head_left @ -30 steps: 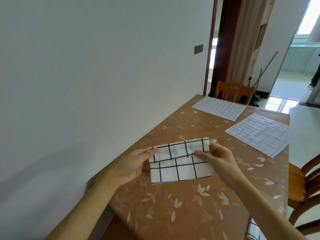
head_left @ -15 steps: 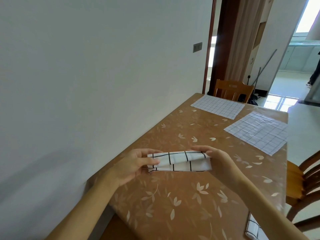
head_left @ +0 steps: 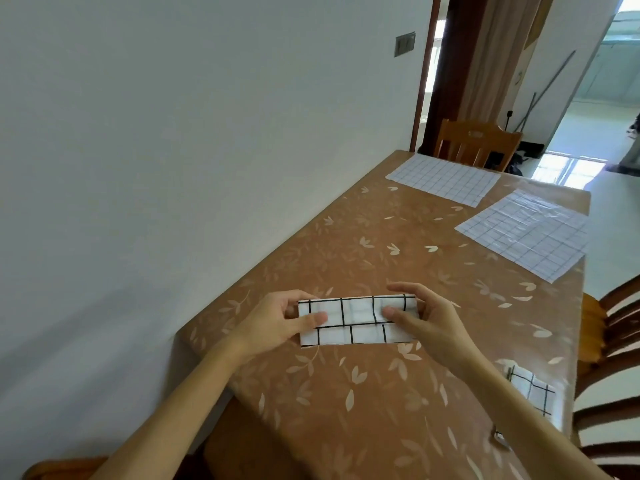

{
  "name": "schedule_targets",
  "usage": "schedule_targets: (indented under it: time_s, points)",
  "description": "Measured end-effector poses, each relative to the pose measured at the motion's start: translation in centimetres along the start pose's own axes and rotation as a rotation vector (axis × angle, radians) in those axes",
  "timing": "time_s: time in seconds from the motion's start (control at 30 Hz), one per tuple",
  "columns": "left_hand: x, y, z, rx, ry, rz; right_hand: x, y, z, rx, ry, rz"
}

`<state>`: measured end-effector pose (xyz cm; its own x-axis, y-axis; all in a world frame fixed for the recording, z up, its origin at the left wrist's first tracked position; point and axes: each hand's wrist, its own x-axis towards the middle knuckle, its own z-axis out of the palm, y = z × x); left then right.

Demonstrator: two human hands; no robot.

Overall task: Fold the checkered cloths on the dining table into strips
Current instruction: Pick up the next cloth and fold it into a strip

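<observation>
A white cloth with a bold black check (head_left: pixel 356 322) lies folded into a long strip on the brown leaf-patterned dining table (head_left: pixel 346 410). My left hand (head_left: pixel 277 323) pinches its left end, thumb on top. At the other end my right hand (head_left: pixel 429 320) grips it the same way. Two fine-checked cloths lie flat at the far end, one by the wall (head_left: pixel 443 178) and one near the right edge (head_left: pixel 526 233). Another bold-checked cloth (head_left: pixel 530 393) peeks out beside my right forearm, partly hidden by it.
A white wall (head_left: pixel 173 168) runs along the table's left side. A wooden chair (head_left: pixel 474 142) stands at the far end, and another chair (head_left: pixel 616 358) at the right edge. A doorway opens beyond the far chair.
The cloth was a wider rectangle held up between both hands. Its upper part has been folded over, and it now lies on the table as a narrow strip.
</observation>
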<state>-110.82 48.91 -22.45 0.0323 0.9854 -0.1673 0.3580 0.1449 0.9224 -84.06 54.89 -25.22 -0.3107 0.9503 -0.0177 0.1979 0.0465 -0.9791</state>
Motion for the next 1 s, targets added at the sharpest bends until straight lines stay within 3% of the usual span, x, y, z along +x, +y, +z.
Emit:
schedule_targets:
  time_s: [0.23, 0.57, 0.77, 0.9, 1.0]
  points:
    - [2.8, -6.2, -0.9, 0.048, 0.014, -0.083, 1.9, 4.5, 2.8, 0.008, -0.003, 0.111]
    - [5.9, -18.7, -0.8, 0.015, -0.192, -0.321, 7.0, 12.5, 7.5, -0.335, -0.092, 0.296]
    - [6.2, -23.5, -1.5, 0.055, -0.060, -0.347, 9.6, 16.1, 9.9, -0.429, -0.197, 0.421]
    - [6.4, -26.3, -3.0, 0.253, -0.060, -0.389, 8.7, 18.3, 12.1, -0.381, -0.264, 0.557]
    - [6.7, -27.5, -3.8, 0.418, 0.046, -0.340, 8.0, 19.4, 14.4, -0.453, -0.319, 0.614]
